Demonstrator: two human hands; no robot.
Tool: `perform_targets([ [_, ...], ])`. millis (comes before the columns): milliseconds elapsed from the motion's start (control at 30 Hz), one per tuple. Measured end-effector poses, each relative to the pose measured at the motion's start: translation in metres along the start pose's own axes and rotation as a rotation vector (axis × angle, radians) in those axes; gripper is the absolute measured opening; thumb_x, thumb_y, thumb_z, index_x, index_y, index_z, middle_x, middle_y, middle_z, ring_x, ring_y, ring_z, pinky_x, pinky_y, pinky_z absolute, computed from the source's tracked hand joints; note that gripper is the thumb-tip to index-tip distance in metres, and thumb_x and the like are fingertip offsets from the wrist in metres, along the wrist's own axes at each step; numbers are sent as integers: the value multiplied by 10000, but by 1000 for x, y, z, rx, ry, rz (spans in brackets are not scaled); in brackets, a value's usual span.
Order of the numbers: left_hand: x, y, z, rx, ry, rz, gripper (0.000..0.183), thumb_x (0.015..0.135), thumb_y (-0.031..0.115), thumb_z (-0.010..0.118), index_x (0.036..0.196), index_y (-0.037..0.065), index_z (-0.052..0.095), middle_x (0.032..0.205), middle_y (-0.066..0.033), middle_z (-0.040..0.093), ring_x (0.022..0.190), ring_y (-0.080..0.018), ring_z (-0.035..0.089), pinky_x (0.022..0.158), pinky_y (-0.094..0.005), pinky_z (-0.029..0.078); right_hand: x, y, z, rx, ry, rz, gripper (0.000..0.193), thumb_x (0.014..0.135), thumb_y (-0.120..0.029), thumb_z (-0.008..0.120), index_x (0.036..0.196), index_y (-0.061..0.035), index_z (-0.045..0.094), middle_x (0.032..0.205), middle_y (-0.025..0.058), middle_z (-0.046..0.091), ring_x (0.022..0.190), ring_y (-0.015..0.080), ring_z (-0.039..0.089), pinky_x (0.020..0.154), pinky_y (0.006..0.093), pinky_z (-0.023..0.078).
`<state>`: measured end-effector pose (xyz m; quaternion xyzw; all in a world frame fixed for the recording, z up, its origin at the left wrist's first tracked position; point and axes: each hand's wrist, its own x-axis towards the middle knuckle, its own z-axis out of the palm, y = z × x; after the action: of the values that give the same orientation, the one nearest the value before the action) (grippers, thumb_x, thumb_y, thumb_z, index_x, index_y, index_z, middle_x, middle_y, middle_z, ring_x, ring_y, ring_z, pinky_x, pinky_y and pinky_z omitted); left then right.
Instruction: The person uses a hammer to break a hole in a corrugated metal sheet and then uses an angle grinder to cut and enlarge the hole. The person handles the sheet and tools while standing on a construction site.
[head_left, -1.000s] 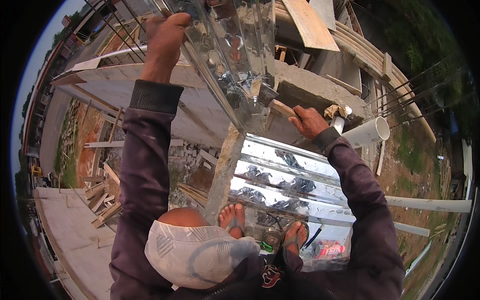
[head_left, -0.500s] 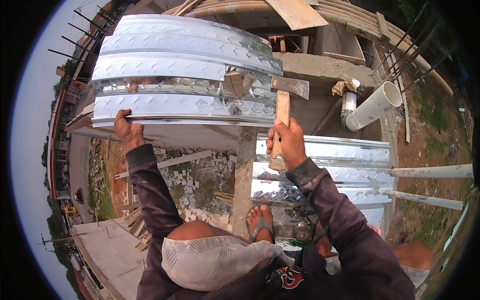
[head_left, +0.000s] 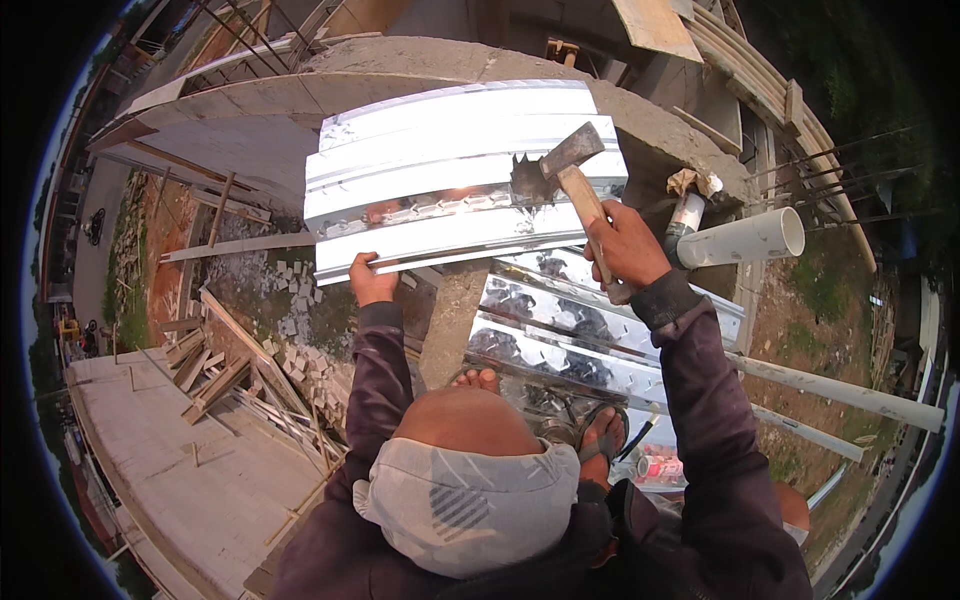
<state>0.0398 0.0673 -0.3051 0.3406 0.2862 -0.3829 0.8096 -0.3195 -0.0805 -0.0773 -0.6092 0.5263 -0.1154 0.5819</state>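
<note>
The person's left hand [head_left: 374,282] grips the near edge of a shiny ribbed metal sheet [head_left: 420,155], and there in the right hand [head_left: 630,245] is a wooden-handled hatchet [head_left: 582,200], its head beside a ragged hole [head_left: 530,182] in the metal. More ribbed sheeting [head_left: 545,350] lies nearer the sandalled feet [head_left: 600,438]; a fat white pipe [head_left: 735,243] juts up off to the right.

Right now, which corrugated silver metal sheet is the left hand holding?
The upper corrugated sheet, with the jagged hole; the lower sheet lies by the feet.
</note>
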Motion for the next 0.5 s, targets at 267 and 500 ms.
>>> perform_targets([
  [267, 18, -26, -47, 418, -157, 174, 177, 749, -17, 542, 926, -28, 530, 1055, -146, 567, 1033, -333, 564, 992, -501, 443, 33, 34, 28, -648, 493, -441, 274, 988, -206, 527, 1077, 52, 539, 675, 117, 613, 470, 193, 608, 407, 351, 472],
  [500, 19, -2, -43, 68, -1, 3, 140, 755, -26, 560, 893, -20, 537, 1015, -140, 572, 1022, -332, 571, 988, -503, 446, 10, 9, 32, -232, 109, 70, 286, 952, -188, 570, 1007, 92, 549, 744, 214, 663, 567, 306, 690, 546, 435, 555],
])
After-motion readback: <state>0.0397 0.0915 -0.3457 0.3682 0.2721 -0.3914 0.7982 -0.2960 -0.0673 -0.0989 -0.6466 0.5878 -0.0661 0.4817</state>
